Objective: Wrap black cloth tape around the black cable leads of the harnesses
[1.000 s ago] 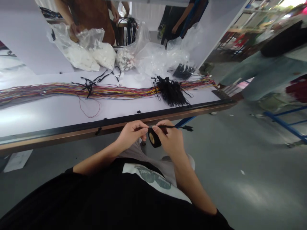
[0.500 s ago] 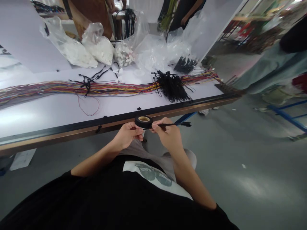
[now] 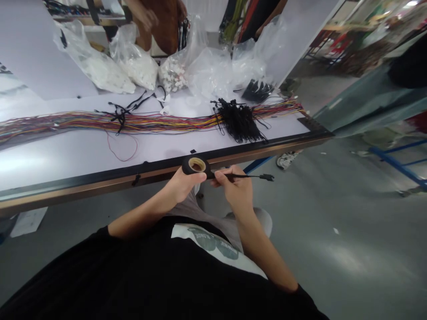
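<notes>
A roll of black tape (image 3: 187, 167) with a tan core is gripped in my left hand (image 3: 183, 186), its thumb lying along the near side. My right hand (image 3: 236, 186) pinches a thin black cable (image 3: 248, 176) just right of the roll. The cable sticks out to the right and ends in a small black connector (image 3: 267, 177). Between the hands, tape and cable meet close to the roll; the exact join is too small to make out. Both hands are in front of the table's near edge, above my lap.
Along the white table (image 3: 160, 149) runs a long bundle of coloured wires (image 3: 173, 122). A heap of short black cables (image 3: 238, 120) lies across it. Clear bags of white parts (image 3: 136, 66) line the back. Another person (image 3: 373, 93) stands at right; people's hands show behind the bags.
My left hand has shifted from pinching beside the tape roll to gripping the roll itself, which is now tilted and slightly left. The cable's connector end reaches a little farther right.
</notes>
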A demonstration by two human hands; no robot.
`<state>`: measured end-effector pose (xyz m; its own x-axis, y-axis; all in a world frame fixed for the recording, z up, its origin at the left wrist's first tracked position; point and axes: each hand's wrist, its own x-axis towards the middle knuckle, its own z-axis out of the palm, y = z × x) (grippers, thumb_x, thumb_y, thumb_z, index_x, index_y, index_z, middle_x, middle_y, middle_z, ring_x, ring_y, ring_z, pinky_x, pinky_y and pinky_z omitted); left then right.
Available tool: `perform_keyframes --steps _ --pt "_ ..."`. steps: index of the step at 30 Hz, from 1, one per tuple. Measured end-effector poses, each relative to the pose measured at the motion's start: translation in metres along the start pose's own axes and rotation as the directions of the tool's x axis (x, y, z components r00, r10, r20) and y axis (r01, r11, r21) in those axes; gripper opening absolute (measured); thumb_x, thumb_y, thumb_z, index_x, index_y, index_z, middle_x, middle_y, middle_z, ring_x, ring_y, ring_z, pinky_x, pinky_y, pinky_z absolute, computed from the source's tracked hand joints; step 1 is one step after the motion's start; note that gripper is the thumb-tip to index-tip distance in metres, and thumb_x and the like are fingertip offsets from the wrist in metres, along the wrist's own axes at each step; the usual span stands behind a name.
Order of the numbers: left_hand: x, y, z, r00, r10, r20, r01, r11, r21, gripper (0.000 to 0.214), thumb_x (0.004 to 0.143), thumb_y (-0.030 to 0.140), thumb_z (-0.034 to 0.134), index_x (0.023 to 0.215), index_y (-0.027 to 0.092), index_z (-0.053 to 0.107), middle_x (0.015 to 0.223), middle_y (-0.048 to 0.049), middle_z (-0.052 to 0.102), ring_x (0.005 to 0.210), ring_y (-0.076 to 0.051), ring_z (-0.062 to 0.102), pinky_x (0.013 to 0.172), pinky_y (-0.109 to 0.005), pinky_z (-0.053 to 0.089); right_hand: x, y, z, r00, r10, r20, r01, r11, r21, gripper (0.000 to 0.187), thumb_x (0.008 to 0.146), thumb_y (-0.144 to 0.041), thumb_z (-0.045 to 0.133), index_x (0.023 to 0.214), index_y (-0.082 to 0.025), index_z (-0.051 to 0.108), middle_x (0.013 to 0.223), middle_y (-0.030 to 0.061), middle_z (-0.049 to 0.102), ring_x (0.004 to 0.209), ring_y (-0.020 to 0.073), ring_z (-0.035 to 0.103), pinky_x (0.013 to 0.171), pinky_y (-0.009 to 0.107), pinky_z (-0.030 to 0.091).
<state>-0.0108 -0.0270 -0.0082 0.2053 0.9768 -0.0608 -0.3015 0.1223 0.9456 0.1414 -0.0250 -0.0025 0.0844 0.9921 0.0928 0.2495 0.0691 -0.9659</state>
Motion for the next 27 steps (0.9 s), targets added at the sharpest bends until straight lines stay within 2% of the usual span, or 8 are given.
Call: perform_keyframes --steps 2,5,7,10,14,17,23,27 --pt "-0.007 -0.001 -0.002 0.983 0.183 -0.008 -0.176 0.956 0.234 0.051 0.050 0.038 0.080 0.090 0.017 0.056 0.095 -0.0059 0.060 0.095 -0.021 0.055 0.089 -0.037 0.044 0.002 0.002 -0.001 0.999 0.024 -0.046 -0.023 0.999 0.029 0.020 0.070 -0.035 0.063 0.061 -0.020 0.053 0.052 -0.0024 0.062 0.051 0.0146 0.060 0.055 0.029 0.048" --pt "-0.012 0.000 -0.007 0.936 0.252 0.247 -0.341 0.824 0.452 0.071 0.034 0.037 0.085 0.096 0.018 0.056 0.105 -0.0074 0.058 0.104 -0.024 0.051 0.093 -0.038 0.041 0.004 0.002 -0.006 0.998 -0.040 -0.048 0.038 0.999 -0.037 0.019 0.070 -0.032 0.064 0.059 -0.020 0.055 0.058 -0.0016 0.064 0.058 0.0149 0.061 0.062 0.030 0.047" --pt "-0.008 -0.001 -0.008 0.950 0.187 0.250 -0.296 0.796 0.527 0.057 0.048 0.039 0.079 0.095 0.018 0.056 0.101 -0.0060 0.059 0.094 -0.020 0.054 0.086 -0.035 0.045 0.004 -0.001 -0.008 0.993 -0.121 0.007 0.121 0.990 -0.073 0.017 0.070 -0.030 0.064 0.059 -0.020 0.056 0.066 -0.0008 0.066 0.067 0.0157 0.061 0.068 0.031 0.046" --pt "0.001 -0.003 -0.004 0.983 0.176 0.051 -0.170 0.772 0.612 0.022 0.071 0.033 0.062 0.085 0.016 0.056 0.080 -0.0004 0.059 0.070 -0.012 0.054 0.068 -0.026 0.046 0.003 -0.006 -0.009 0.965 -0.254 0.063 0.259 0.964 -0.069 0.017 0.071 -0.027 0.063 0.058 -0.021 0.054 0.072 -0.0007 0.065 0.075 0.0166 0.060 0.074 0.033 0.045" --pt "0.009 -0.005 0.002 0.949 0.280 0.145 -0.301 0.666 0.683 0.011 0.076 0.023 0.055 0.069 0.016 0.057 0.069 0.0005 0.061 0.064 -0.010 0.055 0.063 -0.023 0.044 0.001 -0.009 -0.005 0.962 -0.271 0.022 0.271 0.952 -0.146 0.017 0.072 -0.030 0.062 0.061 -0.021 0.054 0.074 -0.0001 0.061 0.074 0.0157 0.058 0.072 0.031 0.044" --pt "0.008 -0.007 0.005 0.916 0.371 0.153 -0.363 0.604 0.709 0.011 0.077 0.020 0.054 0.067 0.016 0.059 0.072 -0.0022 0.064 0.070 -0.013 0.058 0.070 -0.025 0.046 0.001 -0.009 -0.001 0.971 -0.201 0.127 0.220 0.963 -0.156 0.014 0.077 -0.033 0.057 0.069 -0.021 0.057 0.073 -0.0004 0.061 0.066 0.0137 0.057 0.064 0.028 0.045" --pt "0.004 -0.007 0.010 0.971 0.214 -0.101 -0.172 0.931 0.323 0.023 0.070 0.022 0.063 0.089 0.018 0.051 0.079 -0.0015 0.064 0.068 -0.013 0.061 0.061 -0.024 0.048 0.001 -0.005 0.001 0.936 -0.350 0.018 0.342 0.901 -0.265 0.014 0.079 -0.031 0.055 0.069 -0.022 0.054 0.070 -0.0003 0.061 0.067 0.0149 0.058 0.064 0.028 0.046" --pt "0.009 -0.003 0.009 0.992 -0.118 0.042 0.118 0.993 0.005 0.031 0.071 0.043 0.060 0.082 0.017 0.047 0.054 0.0040 0.050 0.045 -0.009 0.049 0.042 -0.020 0.035 -0.002 0.000 0.006 0.901 -0.433 0.038 0.428 0.871 -0.240 0.013 0.078 -0.029 0.056 0.067 -0.022 0.054 0.074 0.0006 0.065 0.071 0.0155 0.060 0.067 0.030 0.047"
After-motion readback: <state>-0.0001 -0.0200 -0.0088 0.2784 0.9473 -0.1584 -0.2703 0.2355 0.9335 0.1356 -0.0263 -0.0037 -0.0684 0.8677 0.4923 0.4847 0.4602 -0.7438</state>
